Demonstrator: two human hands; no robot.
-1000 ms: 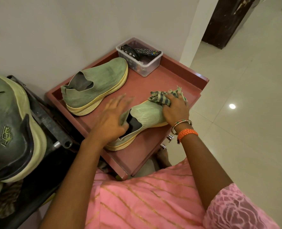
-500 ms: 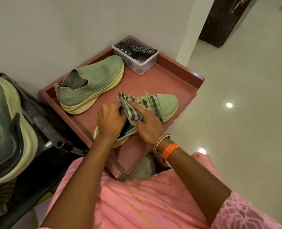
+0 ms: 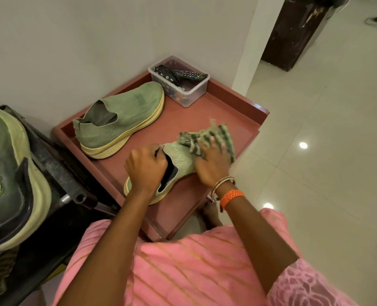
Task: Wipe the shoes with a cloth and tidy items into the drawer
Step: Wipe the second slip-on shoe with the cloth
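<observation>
Two green knit shoes lie on a reddish-brown tray-topped cabinet (image 3: 227,107). The far shoe (image 3: 125,120) lies untouched near the wall. My left hand (image 3: 145,168) grips the collar of the near shoe (image 3: 181,160) at its opening, fingers curled round the edge. My right hand (image 3: 212,164) presses a checked green cloth (image 3: 216,135) onto the shoe's toe end, fingers spread over the fabric. The cloth hides the front of the near shoe.
A clear plastic box (image 3: 189,93) with a remote control (image 3: 191,74) and dark items stands at the tray's back corner. A helmet (image 3: 8,184) on a dark rack sits at the left. Pale tiled floor (image 3: 315,151) spreads to the right.
My right hand slid the cloth from the shoe's opening forward to the toe end. My left hand stayed gripping the collar.
</observation>
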